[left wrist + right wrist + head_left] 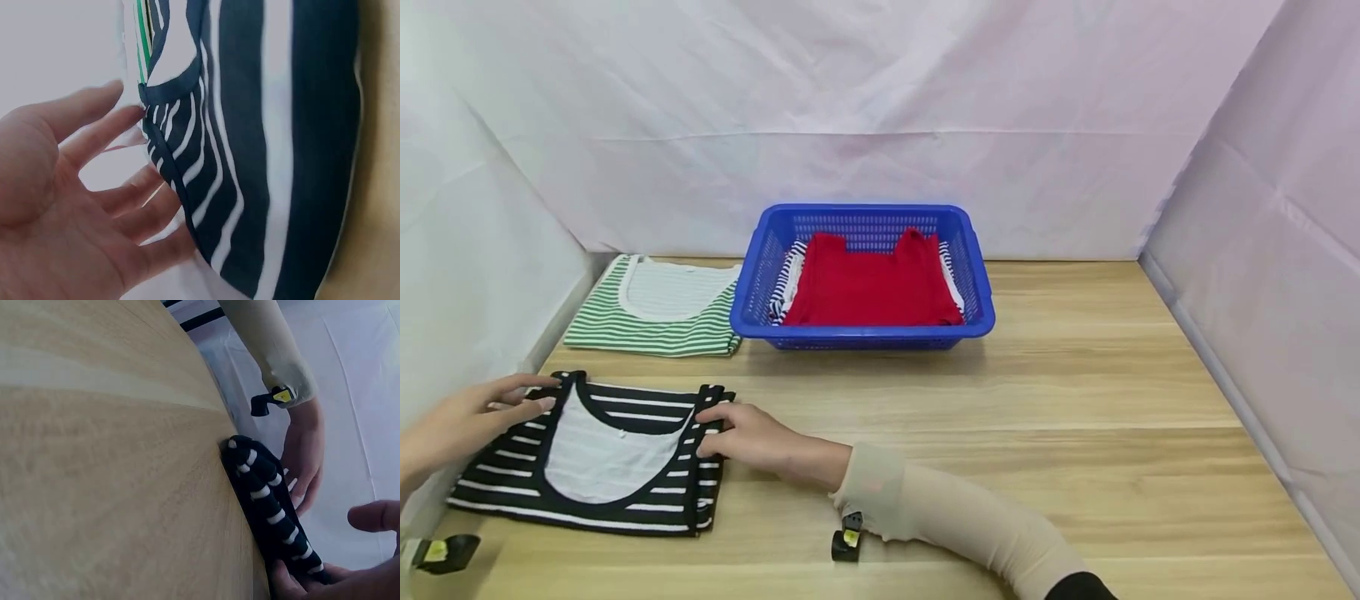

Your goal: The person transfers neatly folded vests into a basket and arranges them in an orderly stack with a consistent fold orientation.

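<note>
Beige sleeve (962, 508) nearest, right hand (748, 435) and left hand (471, 423) touch black-striped shirt (606, 458)

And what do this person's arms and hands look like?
The left hand and right hand are bare, without gloves. The left sleeve and right sleeve are beige, the right one with black cloth higher up. Each wrist wears a black device with a yellow mark.
</note>
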Tool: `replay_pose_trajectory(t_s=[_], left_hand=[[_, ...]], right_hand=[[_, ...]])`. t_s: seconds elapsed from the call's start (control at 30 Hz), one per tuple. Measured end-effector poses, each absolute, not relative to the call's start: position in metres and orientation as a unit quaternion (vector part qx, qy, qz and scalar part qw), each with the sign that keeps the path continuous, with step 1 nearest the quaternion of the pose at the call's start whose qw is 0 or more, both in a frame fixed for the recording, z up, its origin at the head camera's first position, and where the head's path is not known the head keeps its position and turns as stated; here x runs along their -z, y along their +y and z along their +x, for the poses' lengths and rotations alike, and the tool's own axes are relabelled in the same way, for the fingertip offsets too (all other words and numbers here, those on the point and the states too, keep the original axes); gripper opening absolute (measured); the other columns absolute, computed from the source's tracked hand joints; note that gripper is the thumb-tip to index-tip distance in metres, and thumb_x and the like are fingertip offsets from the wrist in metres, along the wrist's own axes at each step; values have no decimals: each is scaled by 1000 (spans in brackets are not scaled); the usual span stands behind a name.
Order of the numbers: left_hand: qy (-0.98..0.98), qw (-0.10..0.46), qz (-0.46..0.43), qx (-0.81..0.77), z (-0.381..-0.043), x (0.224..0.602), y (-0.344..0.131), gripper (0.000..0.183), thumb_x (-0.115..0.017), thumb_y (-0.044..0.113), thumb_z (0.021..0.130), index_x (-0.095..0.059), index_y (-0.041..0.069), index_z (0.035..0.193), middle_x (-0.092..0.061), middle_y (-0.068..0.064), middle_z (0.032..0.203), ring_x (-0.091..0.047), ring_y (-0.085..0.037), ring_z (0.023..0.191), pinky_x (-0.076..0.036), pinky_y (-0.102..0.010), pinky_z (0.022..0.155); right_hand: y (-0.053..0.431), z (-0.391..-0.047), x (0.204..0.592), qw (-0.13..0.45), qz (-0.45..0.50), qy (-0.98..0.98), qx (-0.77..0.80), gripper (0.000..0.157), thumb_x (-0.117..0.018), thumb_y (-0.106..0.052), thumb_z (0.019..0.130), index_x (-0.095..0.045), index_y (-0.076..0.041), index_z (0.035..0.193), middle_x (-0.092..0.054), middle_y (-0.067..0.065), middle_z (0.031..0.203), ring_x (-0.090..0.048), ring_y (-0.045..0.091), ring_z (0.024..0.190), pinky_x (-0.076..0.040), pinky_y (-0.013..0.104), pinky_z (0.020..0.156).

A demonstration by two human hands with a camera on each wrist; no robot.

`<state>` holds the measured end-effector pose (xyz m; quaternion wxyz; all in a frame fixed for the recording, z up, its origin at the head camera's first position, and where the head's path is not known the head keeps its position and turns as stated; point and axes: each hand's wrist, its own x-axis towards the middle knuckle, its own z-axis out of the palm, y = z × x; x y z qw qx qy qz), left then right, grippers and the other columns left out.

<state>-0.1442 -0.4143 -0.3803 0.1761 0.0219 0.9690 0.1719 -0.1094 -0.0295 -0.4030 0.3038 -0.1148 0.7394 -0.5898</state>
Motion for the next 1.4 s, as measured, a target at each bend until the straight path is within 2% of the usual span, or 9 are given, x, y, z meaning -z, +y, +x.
replay_pose_trajectory(t_s=[0.17, 0.33, 0.43, 0.6, 0.73, 0.8, 0.93, 1.23, 1.4], left_hand=[[955, 200, 31, -216, -138, 386, -419, 61, -59, 41, 104, -50, -4, 143, -47, -43, 141, -63, -39, 108, -54, -51, 81], [947, 171, 61, -264, -128, 397, -429, 43, -71, 28, 98, -62, 10, 136, -58, 17, 130, -50, 14, 97, -48, -18, 73], [943, 156, 68, -285, -126, 399, -429, 40, -72, 24, 97, -64, 14, 135, -46, 36, 125, -44, 22, 98, -45, -12, 73], [942, 144, 66, -297, -127, 396, -419, 46, -70, 25, 99, -59, 12, 141, -50, 31, 136, -48, 12, 115, -51, -26, 89], [937, 167, 48, -303, -126, 392, -406, 61, -70, 28, 99, -48, 12, 153, -35, -26, 162, -32, -28, 150, -42, -64, 106], [936, 160, 50, -310, -123, 391, -403, 64, -71, 24, 98, -45, 12, 155, -33, -15, 167, -46, -32, 139, -46, -52, 107], [943, 105, 59, -310, -119, 391, -401, 63, -74, 18, 95, -50, 18, 153, -37, 38, 140, -50, 18, 101, -40, -7, 73], [942, -15, 40, -333, -116, 362, -380, 63, -71, 10, 96, -52, 30, 153, -38, 47, 126, -50, 9, 59, -37, -12, 53], [921, -76, 41, -380, -125, 340, -351, 61, -69, 6, 97, -53, 26, 153, -46, 41, 133, -49, -2, 47, -39, -17, 47]], right_hand=[[-26, -112, 404, 294, -61, 713, 633, 39, -67, -8, 90, -72, -10, 128, -67, -5, 126, -60, 3, 85, -53, 20, 75], [-23, -115, 409, 344, -81, 665, 658, 38, -66, -9, 93, -70, -9, 131, -63, -7, 121, -61, 7, 85, -58, 27, 68], [-23, -116, 411, 356, -109, 663, 649, 43, -69, -17, 96, -66, -12, 139, -59, -7, 129, -64, 7, 80, -60, 28, 65], [-22, -117, 410, 323, -122, 699, 627, 55, -72, -30, 95, -59, -16, 146, -54, -3, 145, -65, 9, 66, -59, 26, 62], [-19, -120, 408, 288, -112, 710, 633, 55, -77, -24, 91, -61, -16, 143, -64, -2, 128, -67, 9, 63, -60, 29, 60], [-18, -123, 408, 261, -126, 729, 620, 58, -81, -22, 88, -62, -18, 142, -67, -5, 120, -68, 4, 74, -61, 26, 69], [-14, -129, 404, 194, -178, 792, 551, 63, -84, -26, 85, -61, -25, 144, -65, -8, 134, -60, -1, 111, -50, 19, 98], [6, -134, 363, 100, -241, 834, 487, 68, -80, -21, 87, -55, -26, 150, -52, -3, 156, -50, 12, 139, -42, 31, 115], [30, -145, 335, 68, -239, 807, 535, 70, -72, -8, 87, -53, -24, 152, -49, -4, 158, -55, 14, 127, -52, 31, 95]])
